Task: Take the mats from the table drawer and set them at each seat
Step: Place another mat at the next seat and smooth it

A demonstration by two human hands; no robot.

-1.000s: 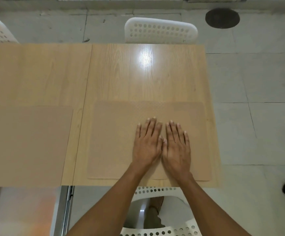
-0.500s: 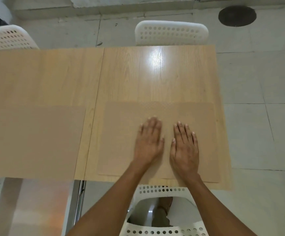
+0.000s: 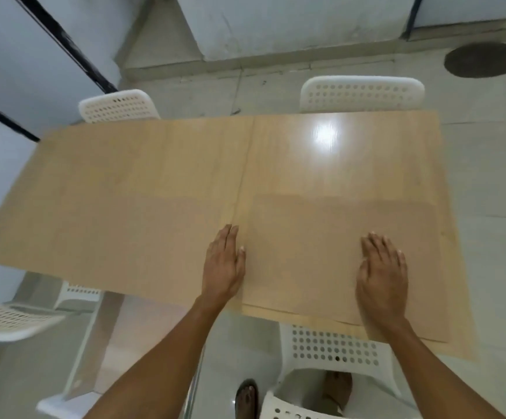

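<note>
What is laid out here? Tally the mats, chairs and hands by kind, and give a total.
Flat tan rectangular mats: 2
White perforated plastic chairs: 4
Hands: 2, left hand and right hand
Total: 8

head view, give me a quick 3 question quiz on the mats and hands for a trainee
1. True or false: both hands lie flat, palms down, holding nothing.
2. The right hand rests on which of these? A) the near right mat B) the bare table C) a white chair
3. Fill in: the far side of the table, in front of the two far chairs, shows ___ mats.

Key
1. True. The left hand lies at the right mat's left edge, beside the left mat.
2. A
3. no
</note>
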